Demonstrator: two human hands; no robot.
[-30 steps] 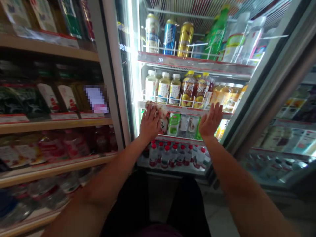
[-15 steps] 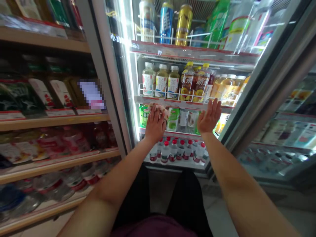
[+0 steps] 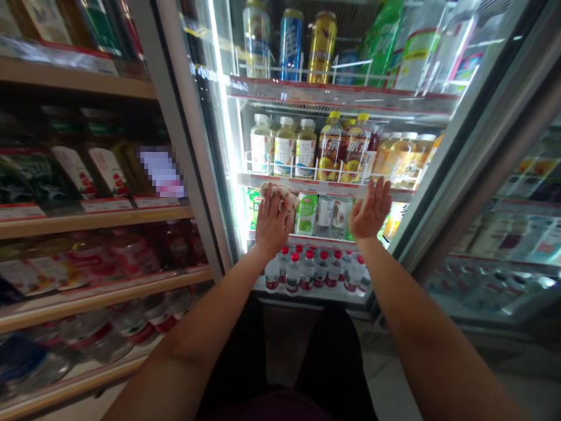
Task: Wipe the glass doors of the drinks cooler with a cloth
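My left hand lies over a crumpled, light cloth with brown spots and presses it toward the front of a lit drinks cooler, with fingers pointing up. Part of the cloth shows above and beside the fingers. My right hand is held up, fingers extended and palm toward the cooler, with nothing in it; whether it touches glass I cannot tell. Behind the hands, a green-labelled drink and pale containers stand on a lower shelf. White-capped tea bottles fill the shelf above.
Red-capped water bottles line the cooler's bottom. Cans stand on the top shelf behind a wire guard. A metal frame borders the right side. Wooden shelves with bottles are on the left.
The view has shifted slightly. My left hand and the cloth sit a little lower and further left, with more cloth showing beside the fingers. My right hand keeps nearly the same place.
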